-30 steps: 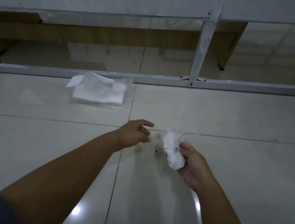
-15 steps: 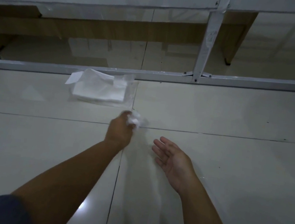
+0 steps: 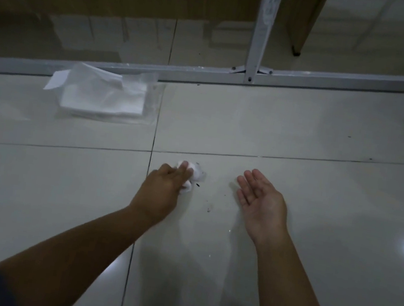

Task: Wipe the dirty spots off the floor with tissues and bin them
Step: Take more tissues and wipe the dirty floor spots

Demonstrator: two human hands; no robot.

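Note:
My left hand [image 3: 164, 189] grips a crumpled white tissue [image 3: 194, 175] and holds it down on the pale tiled floor [image 3: 300, 146]. Small dark specks [image 3: 209, 209] lie on the tile just right of the tissue. My right hand [image 3: 259, 199] hovers palm up with straight fingers and holds nothing, a short way right of the specks. An opened pack of white tissues [image 3: 105, 96] in clear plastic lies on the floor farther back on the left. No bin shows in the view.
A grey metal frame rail [image 3: 335, 80] runs across the floor behind the tissue pack, with an upright post [image 3: 264, 26] rising from it. Beyond it stands wooden furniture with a leg [image 3: 297, 47]. Light glares off the tiles at the right and lower left.
The tissue passed from my right hand to my left. My left hand carried it up, then brought it down onto the floor beside the specks. My right hand opened, palm up.

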